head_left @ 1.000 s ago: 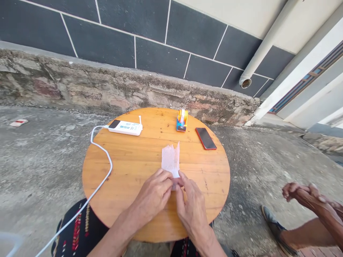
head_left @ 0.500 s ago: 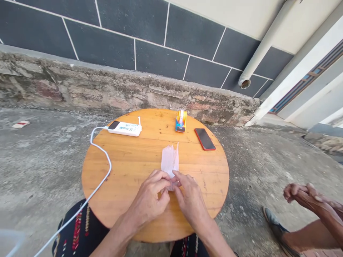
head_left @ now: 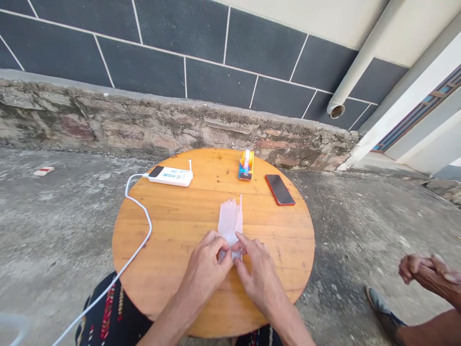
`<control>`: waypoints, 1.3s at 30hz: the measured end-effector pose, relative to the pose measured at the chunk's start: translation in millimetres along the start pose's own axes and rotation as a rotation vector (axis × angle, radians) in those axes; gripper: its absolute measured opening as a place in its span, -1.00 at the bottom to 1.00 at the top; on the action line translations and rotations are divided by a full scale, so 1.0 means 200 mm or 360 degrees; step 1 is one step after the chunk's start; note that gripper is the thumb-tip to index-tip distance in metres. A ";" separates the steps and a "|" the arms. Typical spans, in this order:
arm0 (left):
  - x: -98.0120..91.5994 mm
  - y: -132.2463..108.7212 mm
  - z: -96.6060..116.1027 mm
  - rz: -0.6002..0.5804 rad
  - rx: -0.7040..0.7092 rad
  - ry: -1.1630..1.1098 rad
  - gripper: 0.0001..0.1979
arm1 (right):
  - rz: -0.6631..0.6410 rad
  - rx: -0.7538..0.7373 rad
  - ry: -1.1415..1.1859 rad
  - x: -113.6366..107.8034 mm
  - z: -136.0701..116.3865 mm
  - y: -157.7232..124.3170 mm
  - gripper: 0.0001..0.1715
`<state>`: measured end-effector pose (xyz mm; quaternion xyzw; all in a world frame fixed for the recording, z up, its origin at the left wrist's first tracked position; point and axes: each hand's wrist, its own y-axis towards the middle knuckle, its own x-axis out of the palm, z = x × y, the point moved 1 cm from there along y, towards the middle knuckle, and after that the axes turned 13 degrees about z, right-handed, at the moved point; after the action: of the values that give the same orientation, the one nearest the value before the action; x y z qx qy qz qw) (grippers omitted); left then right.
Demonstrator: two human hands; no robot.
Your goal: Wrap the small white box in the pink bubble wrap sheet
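A thin, crinkled white sheet of plastic or paper (head_left: pixel 230 221) lies on the round wooden table (head_left: pixel 173 226), its far end pointing away from me. My left hand (head_left: pixel 205 269) and my right hand (head_left: pixel 257 276) meet at its near end. Both pinch that edge with thumb and fingertips, fingers curled. The near corner of the sheet is hidden between my fingers.
A white power strip (head_left: pixel 170 176) with a cable (head_left: pixel 139 240) trailing off the left edge lies at the back left. An orange and blue tape dispenser (head_left: pixel 246 165) and a red phone (head_left: pixel 280 189) sit at the back. Another person's clasped hands (head_left: pixel 425 274) rest at the right.
My fingers have closed in from lying on the sheet to pinching its near end, which has bunched up slightly. The view has shifted a little; the other person's hands sit further right.
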<state>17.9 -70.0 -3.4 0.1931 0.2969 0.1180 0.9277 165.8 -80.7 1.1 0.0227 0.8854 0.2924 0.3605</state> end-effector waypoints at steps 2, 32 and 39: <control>0.00 0.00 0.01 0.0002 0.0002 0.0050 -0.86 | 0.0090 0.0025 0.0032 0.02 0.02 -0.02 -0.45; -0.02 0.04 -0.03 -0.0086 0.0401 -0.0015 -0.82 | -0.0299 -0.0223 -0.0238 -0.08 -0.02 0.10 -0.51; -0.03 0.07 -0.03 -0.0249 0.0462 -0.0037 -0.54 | -0.0338 -0.0219 -0.0249 -0.10 -0.02 0.13 -0.50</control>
<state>9.0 -57.7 1.5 0.3027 0.3142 -0.0008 0.8998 173.4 -66.5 29.3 -0.0731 0.8299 0.3100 0.4581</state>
